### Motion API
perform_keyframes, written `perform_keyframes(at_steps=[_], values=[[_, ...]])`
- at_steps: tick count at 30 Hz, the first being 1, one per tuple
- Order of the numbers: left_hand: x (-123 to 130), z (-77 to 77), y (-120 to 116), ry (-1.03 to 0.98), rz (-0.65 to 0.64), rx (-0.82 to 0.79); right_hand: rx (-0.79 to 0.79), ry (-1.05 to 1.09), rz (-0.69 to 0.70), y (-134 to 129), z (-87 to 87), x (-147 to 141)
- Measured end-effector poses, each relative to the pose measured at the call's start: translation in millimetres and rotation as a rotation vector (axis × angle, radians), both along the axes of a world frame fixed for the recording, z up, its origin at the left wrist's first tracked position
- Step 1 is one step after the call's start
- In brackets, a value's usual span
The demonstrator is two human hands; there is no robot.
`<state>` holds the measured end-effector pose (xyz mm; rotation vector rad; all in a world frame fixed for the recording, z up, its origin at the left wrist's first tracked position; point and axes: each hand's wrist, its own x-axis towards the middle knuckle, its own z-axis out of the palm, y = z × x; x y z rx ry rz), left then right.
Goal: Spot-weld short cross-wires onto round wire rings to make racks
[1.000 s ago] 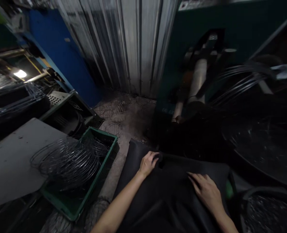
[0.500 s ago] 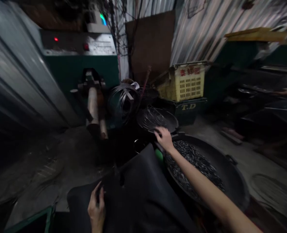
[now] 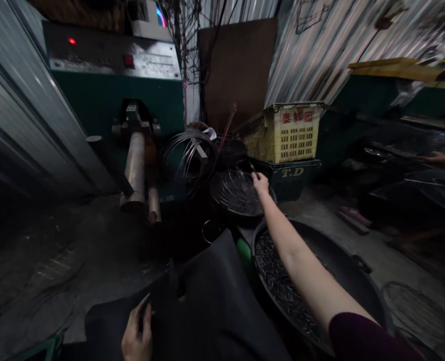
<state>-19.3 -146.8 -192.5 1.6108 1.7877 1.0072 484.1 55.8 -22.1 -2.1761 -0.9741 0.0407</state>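
Thin wire loops [image 3: 233,186] are held in a round black pan [image 3: 217,204] on the far side of the dark cloth [image 3: 210,301]. The right hand [image 3: 260,183] is stretched to the pan's right edge, its fingers curled in; whether a wire is pinched cannot be told. The left hand [image 3: 137,328] is kept over the cloth, thumb and fingers parted. Small dark pieces [image 3: 277,276] are piled in a wide basin [image 3: 361,288] under the right forearm. Behind, a yellow crate [image 3: 296,133] is stacked on a dark box [image 3: 290,186].
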Motion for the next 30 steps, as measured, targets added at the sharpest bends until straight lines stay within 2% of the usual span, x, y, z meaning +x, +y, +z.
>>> perform_keyframes(at_steps=[2,4,6,9,12,14,15,17,19,21,23,24,26,28,30], values=[[-1,-2.8,2,0.002,-0.022,0.004,0.064,-0.011,-0.055,-2,25.6,6],[-2,-5.1,3,0.003,-0.03,0.017,0.118,-0.034,-0.059,-19,53.7,7],[-1,-5.4,2,-0.003,-0.037,0.031,0.174,-0.094,0.02,-51,81.1,-1],[5,5.1,-3,-0.005,-0.06,0.069,0.263,-0.262,0.288,-120,118.4,-25],[18,39.5,-9,0.055,-0.022,0.248,0.301,-0.245,0.493,-180,143.7,-58],[27,73.3,-12,0.117,-0.023,0.463,0.258,-0.155,0.677,-200,142.8,-88],[31,90.2,-14,0.151,-0.06,0.563,0.215,-0.103,0.809,-204,134.4,-107],[32,116.2,-18,0.197,-0.161,0.65,0.075,-0.001,1.103,-203,103.1,-149],[27,124.1,-23,0.233,-0.31,0.594,-0.029,0.09,1.32,-196,62.2,-190],[17,113.1,-28,0.252,-0.432,0.468,-0.094,0.07,1.518,-185,28.9,-222],[8,91.6,-33,0.246,-0.454,0.38,-0.077,-0.045,1.617,-169,16.3,-238],[5,80.8,-34,0.239,-0.443,0.366,-0.028,-0.114,1.603,-157,18.8,-239],[2,64.7,-35,0.225,-0.415,0.356,0.125,-0.257,1.442,-124,37.3,-232],[3,58.8,-32,0.215,-0.401,0.341,0.245,-0.474,1.148,-80,64.8,-219],[4,61.5,-29,0.207,-0.39,0.31,0.247,-0.704,0.964,-36,91.4,-206]])
